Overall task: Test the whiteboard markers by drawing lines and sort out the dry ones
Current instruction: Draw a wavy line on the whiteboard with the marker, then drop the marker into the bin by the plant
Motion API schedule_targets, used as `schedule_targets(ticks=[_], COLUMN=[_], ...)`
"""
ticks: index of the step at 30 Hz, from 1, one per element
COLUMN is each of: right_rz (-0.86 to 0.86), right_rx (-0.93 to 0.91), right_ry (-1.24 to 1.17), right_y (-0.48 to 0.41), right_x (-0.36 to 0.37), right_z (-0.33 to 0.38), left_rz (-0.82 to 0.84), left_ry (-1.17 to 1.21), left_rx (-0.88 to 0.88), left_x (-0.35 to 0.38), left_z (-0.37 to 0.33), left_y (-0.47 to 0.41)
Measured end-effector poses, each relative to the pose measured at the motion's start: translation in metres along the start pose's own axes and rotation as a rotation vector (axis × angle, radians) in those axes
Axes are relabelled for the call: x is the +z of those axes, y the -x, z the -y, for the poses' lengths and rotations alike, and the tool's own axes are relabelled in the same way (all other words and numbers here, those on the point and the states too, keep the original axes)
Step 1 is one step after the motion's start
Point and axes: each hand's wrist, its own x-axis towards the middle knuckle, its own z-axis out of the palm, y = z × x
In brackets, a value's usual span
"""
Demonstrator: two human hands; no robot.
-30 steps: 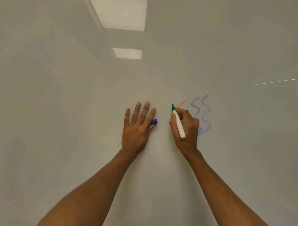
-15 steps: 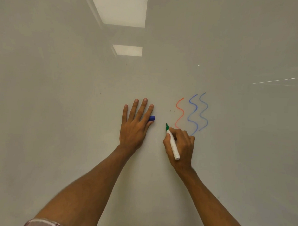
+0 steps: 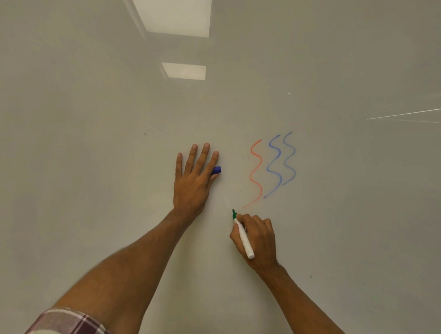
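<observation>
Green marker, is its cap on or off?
Off. The green marker shows its bare green tip, poking out above the right hand holding it.

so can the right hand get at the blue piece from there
Probably not: the right hand grips the green marker, and the left hand holds the blue piece, mostly covering it.

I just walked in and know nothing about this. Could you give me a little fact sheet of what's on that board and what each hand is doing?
Surface: whiteboard, ceiling lights reflected in it
Marks: one red wavy line, two blue wavy lines to its right
Left hand: flat on the board, thumb and forefinger pinching a blue cap
Right hand: grips a green marker, uncapped, tip just below the red line's lower end
Green mark: none visible
Clothing: plaid sleeve on the left arm
</observation>
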Motion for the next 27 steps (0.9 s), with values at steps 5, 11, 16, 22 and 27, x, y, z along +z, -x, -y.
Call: schedule_targets(ticks=[5, 11, 16, 22, 27], right_rz=[0.038, 0.298, 0.364, 0.527, 0.654], right_rx=[-0.134, -0.257, -0.215, -0.142, 0.024], right_ry=[0.014, 0.083, -0.013, -0.106, -0.079], right_y=[0.008, 0.028, 0.048, 0.088, 0.132], right_x=[-0.019, -0.033, -0.036, -0.045, -0.053], right_z=[-0.017, -0.03, -0.028, -0.025, -0.032], left_rz=[0.009, 0.058, 0.116, 0.219, 0.325], left_ry=[0.049, 0.073, 0.072, 0.106, 0.145], left_rx=[0.049, 0.111, 0.172, 0.195, 0.194], left_x=[-0.001, 0.006, 0.009, 0.017, 0.022], left_z=[-0.015, -0.023, -0.029, -0.045, -0.063], left_y=[0.031, 0.092, 0.144, 0.198, 0.228])
